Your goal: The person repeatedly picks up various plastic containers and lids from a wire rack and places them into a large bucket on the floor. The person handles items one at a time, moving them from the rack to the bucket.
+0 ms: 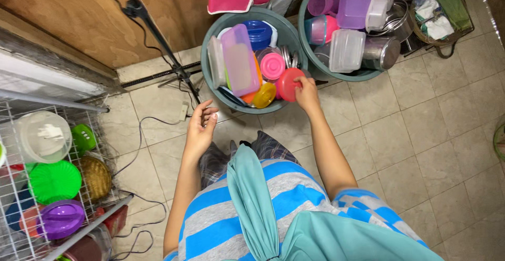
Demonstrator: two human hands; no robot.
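Two round grey-green plastic tubs stood side by side on the beige tiled floor (400,129), both heaped with kitchenware. The person's right hand (306,93) reached down to the near rim of the left-hand tub (210,40), and its fingers were pinched on the edge of a round red plastic lid (287,83) that lay tilted against the inside of that tub at its right side. Just beside the red lid sat a round pink plastic lid (272,65) and, lower down, a round yellow plastic lid (264,95). A long translucent purple rectangular container (239,60) lay across the middle of the same tub, with a blue round lidded container (259,32) behind it.

The left hand (200,129) hung in the air above the floor, well apart from the tub, palm turned inward and fingers loosely curled and spread, holding nothing.

The right-hand tub (310,66) held a clear square plastic box (347,50), a tall purple container (355,0) and a shiny steel pot (383,53).

At the left edge stood a white wire rack (21,106) carrying a flat green round lid (54,181), a purple round lid (62,218) and a small woven basket (96,177). A black tripod stand (158,40) rose against the plywood wall (68,19), with a dark cable (141,134) trailing over the tiles.
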